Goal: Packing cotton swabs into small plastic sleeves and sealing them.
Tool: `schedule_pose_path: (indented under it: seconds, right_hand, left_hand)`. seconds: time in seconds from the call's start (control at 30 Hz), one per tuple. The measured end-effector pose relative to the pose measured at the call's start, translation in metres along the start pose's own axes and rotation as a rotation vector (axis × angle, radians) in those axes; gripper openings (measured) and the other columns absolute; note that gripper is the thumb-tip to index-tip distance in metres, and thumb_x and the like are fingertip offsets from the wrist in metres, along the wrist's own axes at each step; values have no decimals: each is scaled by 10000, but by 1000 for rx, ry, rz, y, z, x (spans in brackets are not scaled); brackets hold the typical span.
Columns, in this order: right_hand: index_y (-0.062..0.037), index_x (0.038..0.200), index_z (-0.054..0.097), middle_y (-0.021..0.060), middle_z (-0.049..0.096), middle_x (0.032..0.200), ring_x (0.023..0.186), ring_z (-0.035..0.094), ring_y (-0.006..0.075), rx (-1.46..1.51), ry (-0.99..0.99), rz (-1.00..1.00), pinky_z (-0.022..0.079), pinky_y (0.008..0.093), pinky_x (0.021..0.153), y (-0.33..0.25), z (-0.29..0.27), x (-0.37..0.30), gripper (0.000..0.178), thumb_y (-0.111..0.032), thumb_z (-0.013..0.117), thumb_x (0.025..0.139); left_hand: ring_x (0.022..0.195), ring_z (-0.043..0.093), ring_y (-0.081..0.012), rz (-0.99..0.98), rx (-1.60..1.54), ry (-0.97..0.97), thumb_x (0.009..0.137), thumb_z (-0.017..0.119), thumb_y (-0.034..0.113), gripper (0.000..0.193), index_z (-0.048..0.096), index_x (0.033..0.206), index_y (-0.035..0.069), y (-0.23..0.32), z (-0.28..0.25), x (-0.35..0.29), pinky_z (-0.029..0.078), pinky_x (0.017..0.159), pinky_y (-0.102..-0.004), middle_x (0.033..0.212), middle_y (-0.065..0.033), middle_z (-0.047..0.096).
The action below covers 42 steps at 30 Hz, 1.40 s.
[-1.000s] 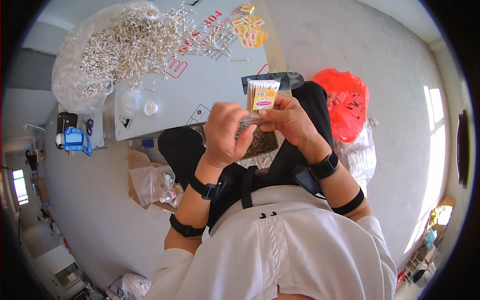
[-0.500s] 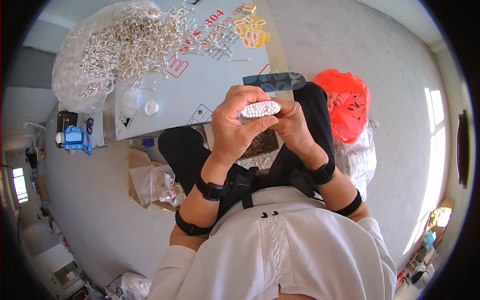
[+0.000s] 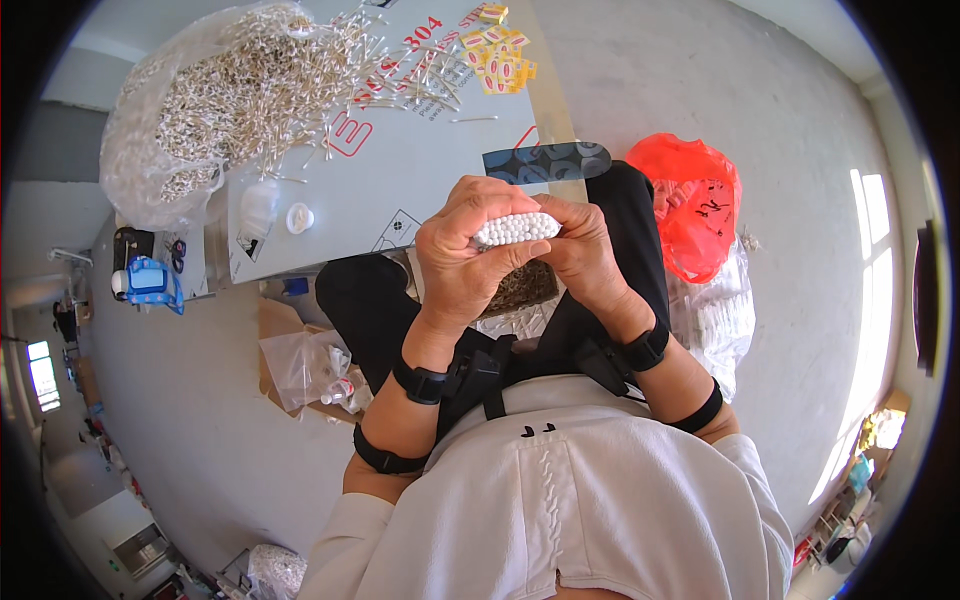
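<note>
One blue object (image 3: 150, 280) and one pair of scissors (image 3: 178, 255) are just left of the near left corner of the table (image 3: 345, 195). One clear bag (image 3: 125, 165) lies along the table's left side, spilling swabs (image 3: 250, 95) too many to count. One clear tub (image 3: 259, 205) and one white cap (image 3: 300, 217) lie toward the near edge; one carton (image 3: 274, 325) is on the floor beyond it. The left hand (image 3: 462, 240) grasps one bundle (image 3: 517, 231), swab tips up, before the near edge; the right hand (image 3: 583, 250) also grips it, at its right end. Yellow cards (image 3: 500, 62), overlapping too much to count, lie by the table's right edge. One dark strip (image 3: 547, 163) lies at the near right corner; farther right is one red bag (image 3: 690, 215).
</note>
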State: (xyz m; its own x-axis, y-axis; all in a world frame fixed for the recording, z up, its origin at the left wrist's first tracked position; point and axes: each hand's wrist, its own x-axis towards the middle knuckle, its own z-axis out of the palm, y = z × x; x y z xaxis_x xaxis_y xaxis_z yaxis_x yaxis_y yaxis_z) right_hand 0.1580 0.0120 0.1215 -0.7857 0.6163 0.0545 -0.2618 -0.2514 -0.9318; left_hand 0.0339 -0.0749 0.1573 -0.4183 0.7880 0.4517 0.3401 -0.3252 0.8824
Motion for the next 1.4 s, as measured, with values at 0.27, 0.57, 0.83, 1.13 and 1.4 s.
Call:
schedule_pose_path:
  seconds: [0.27, 0.57, 0.83, 1.13, 1.4]
  right_hand:
    - [15, 1067, 688, 1, 689, 955, 890, 571, 46, -23, 13, -29, 487, 228, 810, 0, 3, 0, 273, 56, 691, 797]
    - [13, 1091, 684, 14, 688, 997, 922, 575, 65, -68, 5, -82, 487, 242, 840, 2, 5, -2, 318, 97, 674, 784]
    - [-2, 1104, 687, 27, 692, 997, 929, 582, 78, -138, 15, -115, 487, 251, 850, 1, 4, -2, 335, 94, 678, 783]
    - [-6, 1116, 685, 36, 688, 1025, 954, 587, 90, -115, 17, -102, 490, 264, 874, 0, 6, -3, 340, 104, 665, 795]
    - [-6, 1121, 685, 36, 688, 1026, 958, 590, 92, -117, 38, -89, 491, 264, 879, 0, 6, -3, 349, 116, 650, 796]
  left_hand:
    - [912, 617, -194, 1, 18, -19, 660, 853, 86, 311, 699, 927, 43, 2, -2, 1, 508, 799, -306, 927, -61, 673]
    - [917, 617, -220, 59, 77, -20, 655, 854, 110, 329, 681, 927, 45, 6, 0, 0, 510, 807, -321, 941, -67, 669]
    - [907, 618, -221, 100, 92, -33, 661, 848, 108, 323, 673, 925, 48, 6, -1, 0, 509, 801, -321, 936, -63, 666]
    - [900, 615, -218, 89, 94, -27, 667, 841, 99, 304, 681, 920, 47, 9, -1, -1, 502, 798, -315, 926, -60, 662]
    - [901, 616, -217, 98, 89, -27, 664, 842, 97, 303, 684, 917, 45, 9, 0, 0, 502, 800, -315, 924, -58, 661]
